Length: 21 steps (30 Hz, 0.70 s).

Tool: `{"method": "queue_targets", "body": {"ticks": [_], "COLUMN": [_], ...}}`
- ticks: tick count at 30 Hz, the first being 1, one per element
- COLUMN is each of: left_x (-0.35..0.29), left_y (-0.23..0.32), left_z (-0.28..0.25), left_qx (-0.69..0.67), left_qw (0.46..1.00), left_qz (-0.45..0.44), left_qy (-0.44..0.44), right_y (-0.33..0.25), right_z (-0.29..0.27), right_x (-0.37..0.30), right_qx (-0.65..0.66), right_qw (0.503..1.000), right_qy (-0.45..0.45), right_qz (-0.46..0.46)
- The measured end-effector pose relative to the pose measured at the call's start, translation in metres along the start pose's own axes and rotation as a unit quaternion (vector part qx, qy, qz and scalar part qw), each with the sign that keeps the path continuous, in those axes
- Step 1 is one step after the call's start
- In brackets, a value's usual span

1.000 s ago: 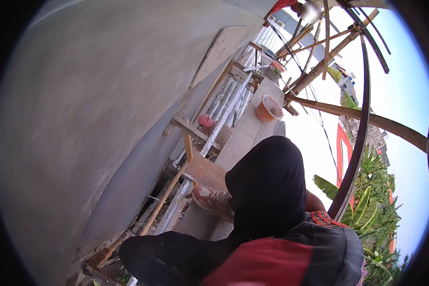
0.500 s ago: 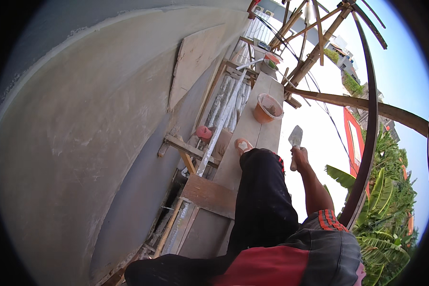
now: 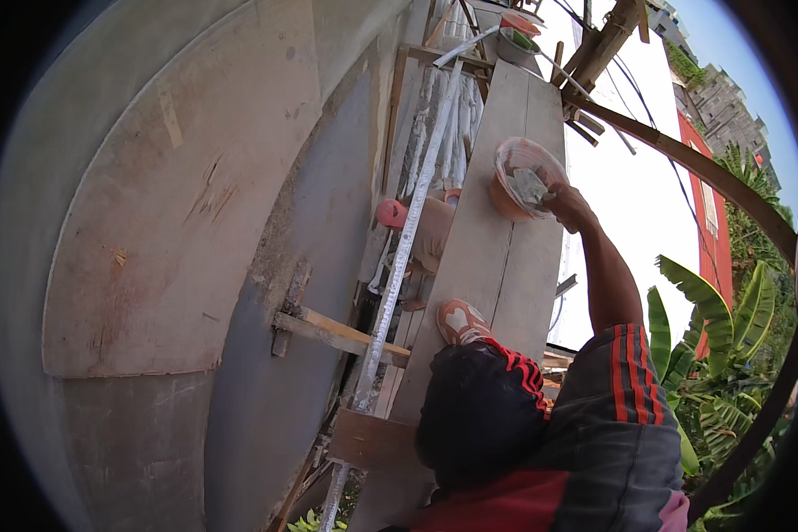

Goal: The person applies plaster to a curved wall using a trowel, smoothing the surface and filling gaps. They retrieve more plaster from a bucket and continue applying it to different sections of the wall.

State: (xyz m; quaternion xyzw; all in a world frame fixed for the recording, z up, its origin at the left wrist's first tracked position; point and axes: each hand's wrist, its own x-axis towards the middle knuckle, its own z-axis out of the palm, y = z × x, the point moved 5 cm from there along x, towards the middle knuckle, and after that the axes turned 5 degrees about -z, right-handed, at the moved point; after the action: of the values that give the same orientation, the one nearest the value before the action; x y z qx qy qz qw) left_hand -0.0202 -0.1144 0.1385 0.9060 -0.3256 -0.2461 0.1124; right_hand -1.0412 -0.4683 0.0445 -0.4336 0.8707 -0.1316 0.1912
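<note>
My right hand [image 3: 566, 202] is stretched forward to an orange pan [image 3: 508, 200] that stands on a wooden scaffold plank [image 3: 505, 266]. It is shut on a trowel [image 3: 530, 186], whose grey blade lies inside the pan. My knee in dark trousers [image 3: 479, 408] and my foot in an orange-and-white sandal [image 3: 459, 319] rest on the plank. My left hand is out of sight. A grey plastered wall [image 3: 151, 222] rises on the left.
Below the plank, a person in a pink cap [image 3: 390, 213] is partly visible between the wall and the scaffold. A second pan [image 3: 519, 40] sits at the plank's far end. Bamboo poles [image 3: 683, 155] and banana leaves [image 3: 709, 355] lie to the right, past the plank's open edge.
The view has swung toward the wall and down the plank. My right hand with the trowel has come up and reached forward into the orange pan.
</note>
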Motion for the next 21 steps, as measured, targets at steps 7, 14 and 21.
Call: {"method": "queue_targets", "body": {"ticks": [7,14,21], "left_x": [-0.022,-0.038,-0.069], "left_y": [0.305,0.458,0.517], "left_z": [0.126,0.243,0.23], "left_qx": [0.192,0.153,0.219], "left_qw": [0.963,0.928,0.926], "left_qz": [0.093,0.2,0.074], "left_qy": [-0.167,-0.275,-0.298], "right_y": [0.067,0.173,0.132], "right_z": [-0.013,-0.072,-0.013], "right_x": [0.121,0.259,0.334], "right_qx": [-0.125,-0.137,0.204], "right_qw": [0.984,0.99,0.903], "right_qy": [-0.118,-0.008,-0.377], "right_qz": [-0.043,0.021,0.039]}}
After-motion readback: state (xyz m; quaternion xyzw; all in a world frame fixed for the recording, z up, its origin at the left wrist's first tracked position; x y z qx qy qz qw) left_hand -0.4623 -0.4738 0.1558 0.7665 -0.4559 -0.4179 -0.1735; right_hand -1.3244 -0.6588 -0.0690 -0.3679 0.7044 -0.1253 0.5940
